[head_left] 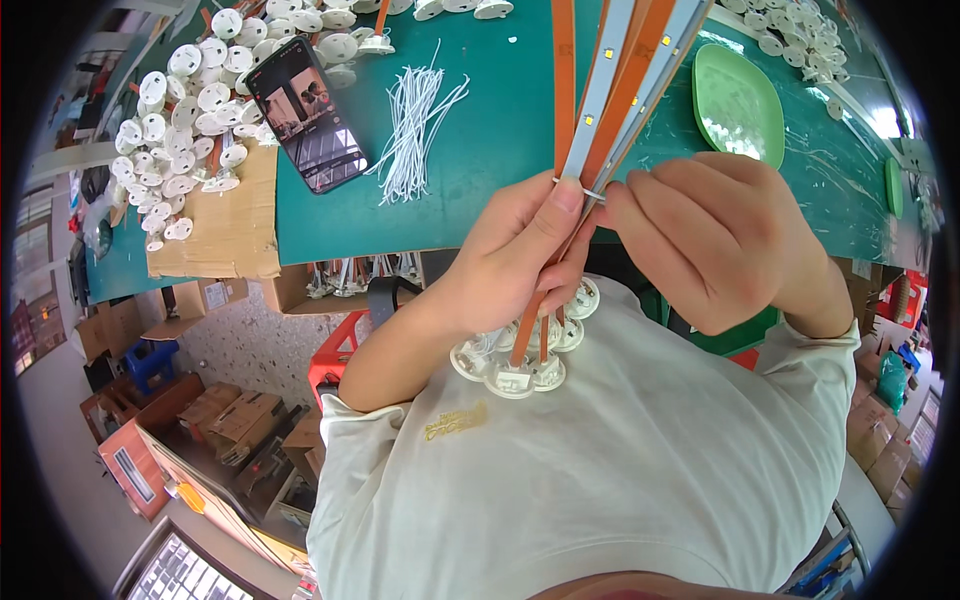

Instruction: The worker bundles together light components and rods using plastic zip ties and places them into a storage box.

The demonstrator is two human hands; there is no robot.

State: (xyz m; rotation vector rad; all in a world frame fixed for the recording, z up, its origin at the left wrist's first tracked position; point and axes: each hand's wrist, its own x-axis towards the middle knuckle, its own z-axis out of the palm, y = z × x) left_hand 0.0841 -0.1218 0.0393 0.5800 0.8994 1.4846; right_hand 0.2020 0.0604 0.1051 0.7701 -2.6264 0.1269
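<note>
My left hand (505, 245) is wrapped round a bundle of LED strips (636, 85), some showing orange backs and others pale faces with small yellow LEDs. The strips fan out upward past the table edge. White round bases (512, 378) at their lower ends hang below my left hand, in front of the shirt. A thin white tie (592, 193) crosses the bundle just above my left thumb. Against the bundle's right side, my right hand (712, 240) is closed, its fingertips pinching the tie's end; the tip itself is hidden by the fingers.
On the green table (480, 225) lie loose white ties (415, 135), a phone (308, 115) and a heap of white round bases (185, 125) partly on cardboard (225, 235). A light green tray (738, 105) sits at right. Below stands a box of strips (350, 278).
</note>
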